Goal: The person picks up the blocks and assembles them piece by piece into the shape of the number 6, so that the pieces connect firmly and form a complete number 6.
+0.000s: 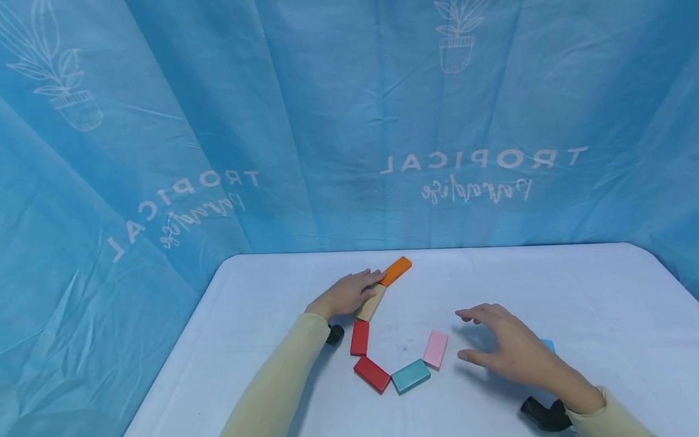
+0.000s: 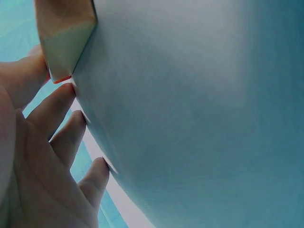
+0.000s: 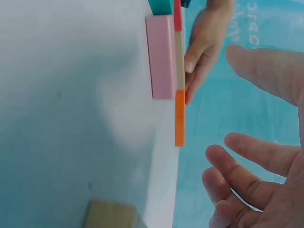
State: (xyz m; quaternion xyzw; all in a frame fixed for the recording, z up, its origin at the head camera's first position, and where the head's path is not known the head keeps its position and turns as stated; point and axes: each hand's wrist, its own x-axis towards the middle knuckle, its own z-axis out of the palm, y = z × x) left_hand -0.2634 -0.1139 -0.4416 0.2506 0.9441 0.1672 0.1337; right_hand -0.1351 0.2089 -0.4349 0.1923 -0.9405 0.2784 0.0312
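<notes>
My left hand [image 1: 349, 294] rests at a plain wood block [image 1: 372, 302], fingers fairly straight and fingertips right at the near end of an orange block [image 1: 396, 271]. Its thumb lies over the wood block, which partly hides under the hand. In the left wrist view, a wood-coloured block [image 2: 66, 42] shows beside the thumb and index finger. My right hand [image 1: 516, 349] hovers at the right with thumb and fingers spread apart, nothing between them. Nearest its thumb is a pink block [image 1: 435, 349]. Part of a blue block [image 1: 548, 345] peeks out behind this hand.
Two red blocks [image 1: 360, 338] and a teal block [image 1: 411, 376] continue the curved line from the wood block round to the pink one. All lie on a white-covered table [image 1: 262, 315]. A yellowish block [image 3: 110, 214] shows low in the right wrist view. Blue printed cloth [image 1: 338, 133] hangs behind.
</notes>
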